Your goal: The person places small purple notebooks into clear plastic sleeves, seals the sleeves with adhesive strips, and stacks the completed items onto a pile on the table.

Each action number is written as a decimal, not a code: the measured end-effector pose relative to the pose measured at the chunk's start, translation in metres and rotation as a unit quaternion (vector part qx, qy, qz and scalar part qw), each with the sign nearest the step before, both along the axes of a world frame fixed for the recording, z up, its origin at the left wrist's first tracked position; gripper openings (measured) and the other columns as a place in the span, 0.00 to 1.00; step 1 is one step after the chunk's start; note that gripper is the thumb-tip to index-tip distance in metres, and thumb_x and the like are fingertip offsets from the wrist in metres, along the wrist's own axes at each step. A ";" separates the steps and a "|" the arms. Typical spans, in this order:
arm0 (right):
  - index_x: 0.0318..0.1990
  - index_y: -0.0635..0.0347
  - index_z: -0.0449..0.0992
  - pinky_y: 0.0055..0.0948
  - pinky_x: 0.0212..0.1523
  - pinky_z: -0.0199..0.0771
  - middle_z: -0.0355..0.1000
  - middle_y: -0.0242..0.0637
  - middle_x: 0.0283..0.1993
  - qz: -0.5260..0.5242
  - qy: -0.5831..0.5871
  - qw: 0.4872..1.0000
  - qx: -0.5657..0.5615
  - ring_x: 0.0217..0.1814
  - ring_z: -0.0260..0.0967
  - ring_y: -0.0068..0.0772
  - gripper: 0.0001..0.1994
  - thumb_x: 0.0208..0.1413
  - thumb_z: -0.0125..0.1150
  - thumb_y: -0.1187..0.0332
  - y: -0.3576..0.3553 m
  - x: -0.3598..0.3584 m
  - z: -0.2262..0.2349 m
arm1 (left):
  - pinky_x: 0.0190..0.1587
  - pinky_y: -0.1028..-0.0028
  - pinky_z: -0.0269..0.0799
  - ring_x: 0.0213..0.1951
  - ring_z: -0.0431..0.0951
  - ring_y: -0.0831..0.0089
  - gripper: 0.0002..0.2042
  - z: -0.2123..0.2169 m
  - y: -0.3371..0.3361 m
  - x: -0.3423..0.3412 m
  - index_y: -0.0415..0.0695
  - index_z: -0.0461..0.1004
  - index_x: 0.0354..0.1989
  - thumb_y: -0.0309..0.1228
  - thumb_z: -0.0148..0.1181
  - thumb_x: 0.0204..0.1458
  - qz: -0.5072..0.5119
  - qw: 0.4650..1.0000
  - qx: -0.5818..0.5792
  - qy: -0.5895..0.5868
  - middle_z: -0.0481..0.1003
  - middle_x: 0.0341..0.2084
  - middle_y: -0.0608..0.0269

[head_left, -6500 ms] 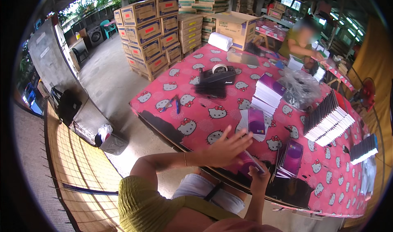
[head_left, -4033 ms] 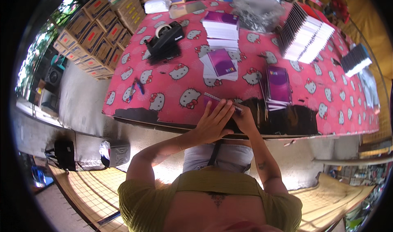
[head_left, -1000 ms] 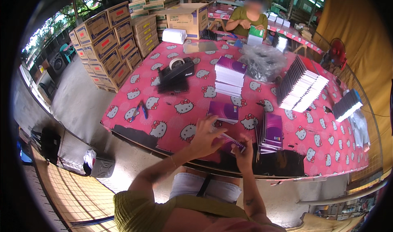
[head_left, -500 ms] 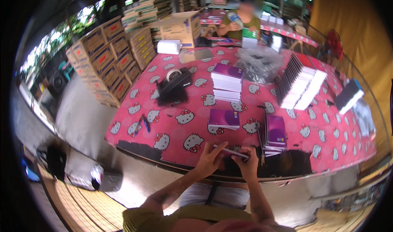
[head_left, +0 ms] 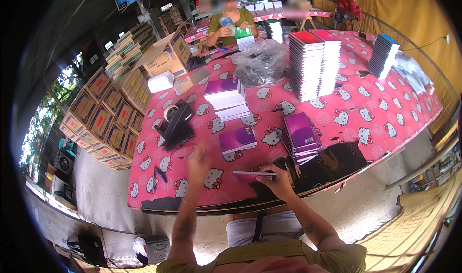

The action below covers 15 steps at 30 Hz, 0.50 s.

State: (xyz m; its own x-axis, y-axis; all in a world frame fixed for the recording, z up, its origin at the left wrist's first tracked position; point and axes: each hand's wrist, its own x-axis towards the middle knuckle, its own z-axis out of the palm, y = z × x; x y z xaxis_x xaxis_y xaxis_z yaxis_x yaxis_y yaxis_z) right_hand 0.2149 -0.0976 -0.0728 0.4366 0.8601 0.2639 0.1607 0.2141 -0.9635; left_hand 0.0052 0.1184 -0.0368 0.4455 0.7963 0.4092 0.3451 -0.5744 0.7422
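Purple notebook point(head_left: 246, 175) in right grip point(head_left: 278, 180); beyond, plastic bag point(head_left: 262, 54) with dark contents point(head_left: 263, 72).

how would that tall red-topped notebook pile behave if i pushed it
Pushed near its top, the tall red-topped notebook pile might topple or spill, being stacked high with no visible band. It's probably heavy, given its many layers.

One held purple notebook point(head_left: 246, 176), three purple notebook piles point(head_left: 302, 137), two red-topped stacks point(head_left: 306, 70), one blue-topped stack point(head_left: 383, 57), one tape dispenser point(head_left: 176, 123)
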 end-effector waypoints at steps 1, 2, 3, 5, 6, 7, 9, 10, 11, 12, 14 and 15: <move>0.40 0.61 0.77 0.23 0.38 0.71 0.77 0.33 0.33 0.004 0.012 1.000 -0.009 0.36 0.71 0.19 0.10 0.52 0.70 0.73 -0.001 0.003 -0.003 | 0.47 0.64 0.74 0.44 0.78 0.60 0.27 0.008 0.036 -0.004 0.42 0.69 0.61 0.16 0.54 0.49 0.058 0.968 0.234 0.061 0.77 0.42 0.52; 0.41 0.61 0.77 0.23 0.38 0.71 0.77 0.33 0.34 0.019 0.027 0.999 -0.011 0.36 0.71 0.19 0.10 0.52 0.70 0.73 -0.001 0.000 -0.002 | 0.48 0.60 0.73 0.45 0.77 0.58 0.24 0.000 0.070 -0.029 0.42 0.70 0.60 0.20 0.54 0.52 0.137 0.939 0.272 0.158 0.76 0.41 0.52; 0.41 0.61 0.76 0.23 0.39 0.71 0.77 0.33 0.34 0.031 0.025 0.999 0.001 0.36 0.71 0.19 0.10 0.52 0.70 0.73 0.001 -0.006 0.002 | 0.48 0.57 0.72 0.45 0.76 0.56 0.21 -0.009 0.101 -0.053 0.42 0.71 0.59 0.24 0.55 0.55 0.216 0.892 0.306 0.253 0.76 0.40 0.51; 0.41 0.62 0.76 0.23 0.39 0.72 0.77 0.33 0.34 0.037 0.020 0.999 0.019 0.36 0.71 0.18 0.10 0.52 0.69 0.74 0.001 -0.007 0.004 | 0.48 0.56 0.72 0.45 0.76 0.54 0.19 -0.022 0.129 -0.077 0.42 0.72 0.57 0.28 0.56 0.56 0.167 0.904 0.267 0.289 0.75 0.39 0.52; 0.42 0.62 0.76 0.23 0.39 0.72 0.77 0.33 0.34 0.030 0.025 0.999 0.020 0.36 0.71 0.19 0.10 0.52 0.69 0.74 0.000 -0.004 0.002 | 0.48 0.55 0.72 0.45 0.75 0.53 0.19 -0.024 0.132 -0.072 0.42 0.72 0.57 0.30 0.57 0.56 0.137 0.912 0.244 0.301 0.75 0.38 0.52; 0.42 0.62 0.76 0.23 0.39 0.72 0.77 0.33 0.34 0.025 0.030 0.999 0.023 0.36 0.71 0.19 0.11 0.53 0.69 0.74 0.000 -0.003 0.001 | 0.47 0.56 0.72 0.45 0.76 0.53 0.16 -0.024 0.135 -0.066 0.44 0.74 0.53 0.32 0.57 0.57 0.132 0.913 0.214 0.322 0.75 0.39 0.54; 0.43 0.63 0.76 0.23 0.40 0.72 0.77 0.34 0.34 0.023 0.032 0.999 0.011 0.37 0.72 0.19 0.11 0.53 0.68 0.74 -0.001 0.000 0.002 | 0.45 0.56 0.72 0.44 0.76 0.53 0.14 -0.030 0.135 -0.051 0.45 0.74 0.51 0.31 0.57 0.57 0.156 0.911 0.255 0.283 0.75 0.38 0.55; 0.44 0.63 0.76 0.23 0.40 0.72 0.77 0.34 0.35 0.026 0.027 0.999 -0.005 0.37 0.72 0.19 0.11 0.54 0.68 0.74 -0.002 0.001 0.005 | 0.44 0.56 0.73 0.43 0.76 0.53 0.13 -0.034 0.131 -0.046 0.46 0.74 0.50 0.31 0.56 0.58 0.169 0.909 0.273 0.265 0.75 0.38 0.56; 0.44 0.63 0.77 0.23 0.40 0.72 0.77 0.34 0.35 0.030 0.023 0.999 -0.019 0.37 0.72 0.19 0.11 0.54 0.67 0.74 -0.003 0.001 0.007 | 0.43 0.56 0.73 0.43 0.76 0.53 0.13 -0.037 0.125 -0.045 0.46 0.73 0.50 0.31 0.56 0.58 0.171 0.903 0.288 0.271 0.75 0.38 0.55; 0.45 0.63 0.77 0.23 0.40 0.72 0.78 0.34 0.35 0.037 0.019 0.999 -0.011 0.37 0.72 0.19 0.11 0.54 0.67 0.74 -0.003 0.001 0.009 | 0.42 0.56 0.73 0.43 0.76 0.53 0.12 -0.039 0.122 -0.041 0.46 0.73 0.50 0.30 0.56 0.58 0.171 0.896 0.305 0.275 0.75 0.38 0.55; 0.45 0.63 0.77 0.23 0.41 0.72 0.78 0.34 0.35 0.055 0.013 0.998 0.007 0.37 0.73 0.19 0.11 0.55 0.66 0.74 -0.003 -0.001 0.011 | 0.40 0.57 0.73 0.41 0.76 0.53 0.13 -0.038 0.115 -0.043 0.46 0.72 0.52 0.29 0.55 0.58 0.171 0.896 0.314 0.265 0.75 0.36 0.55; 0.46 0.62 0.78 0.23 0.41 0.72 0.78 0.34 0.36 0.058 0.015 0.998 0.004 0.37 0.73 0.20 0.11 0.55 0.66 0.74 -0.003 0.000 0.010 | 0.39 0.57 0.73 0.40 0.77 0.53 0.14 -0.035 0.109 -0.043 0.46 0.71 0.53 0.28 0.55 0.58 0.168 0.903 0.306 0.250 0.75 0.35 0.55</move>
